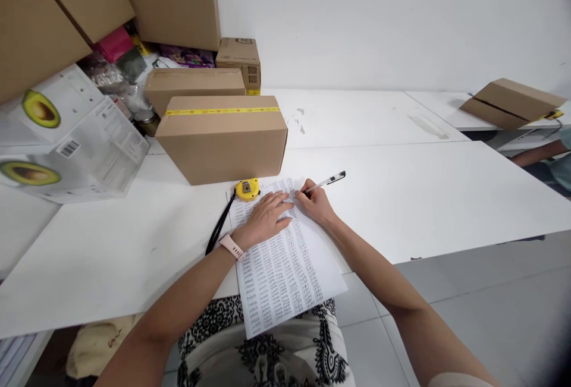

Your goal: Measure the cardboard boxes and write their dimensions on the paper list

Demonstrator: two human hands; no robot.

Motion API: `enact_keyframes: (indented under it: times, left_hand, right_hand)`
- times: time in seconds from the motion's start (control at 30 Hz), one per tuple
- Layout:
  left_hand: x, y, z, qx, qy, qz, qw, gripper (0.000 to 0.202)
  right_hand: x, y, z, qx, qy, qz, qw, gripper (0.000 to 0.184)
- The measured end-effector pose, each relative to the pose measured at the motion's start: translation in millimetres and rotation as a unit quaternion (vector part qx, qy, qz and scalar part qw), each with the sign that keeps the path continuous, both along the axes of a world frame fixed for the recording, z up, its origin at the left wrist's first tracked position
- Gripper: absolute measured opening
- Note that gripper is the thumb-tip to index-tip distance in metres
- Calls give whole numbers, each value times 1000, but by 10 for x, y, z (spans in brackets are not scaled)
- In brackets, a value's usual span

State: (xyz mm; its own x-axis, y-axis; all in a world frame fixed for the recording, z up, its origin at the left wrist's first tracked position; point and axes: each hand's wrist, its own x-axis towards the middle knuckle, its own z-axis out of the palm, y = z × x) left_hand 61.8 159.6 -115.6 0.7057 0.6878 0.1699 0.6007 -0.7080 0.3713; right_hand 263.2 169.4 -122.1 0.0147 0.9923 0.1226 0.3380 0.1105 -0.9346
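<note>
A printed sheet (285, 274) full of small rows of text lies on the white table (423, 191) and hangs over its near edge. My left hand (264, 219) rests flat on the sheet with fingers stretched out, a pink watch band on the wrist. My right hand (314, 201) is closed round a pen (328, 181), its tip down on the paper near the top of the sheet. A yellow tape measure (247, 189) with a black strap sits just beyond the sheet, touching its top left corner.
A taped brown carton (222, 137) stands right behind the tape measure, more cartons (194, 85) behind it. White avocado-printed boxes (66, 137) lean at the left. A flat carton (511, 101) lies at far right, where another person's arm (535, 152) shows.
</note>
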Motion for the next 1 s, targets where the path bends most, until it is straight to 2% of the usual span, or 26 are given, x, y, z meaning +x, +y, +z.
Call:
enact_keyframes:
  times: [0.47,1.0]
  left_hand:
    - [20,-10,44,-16,16,7,1000,36]
    - [8,-6,8,-11,7,2,1000,35]
  right_hand:
    - [8,4,4,10,-22,2,1000,18]
    - [8,-5,8,14,-18,-10,1000,18]
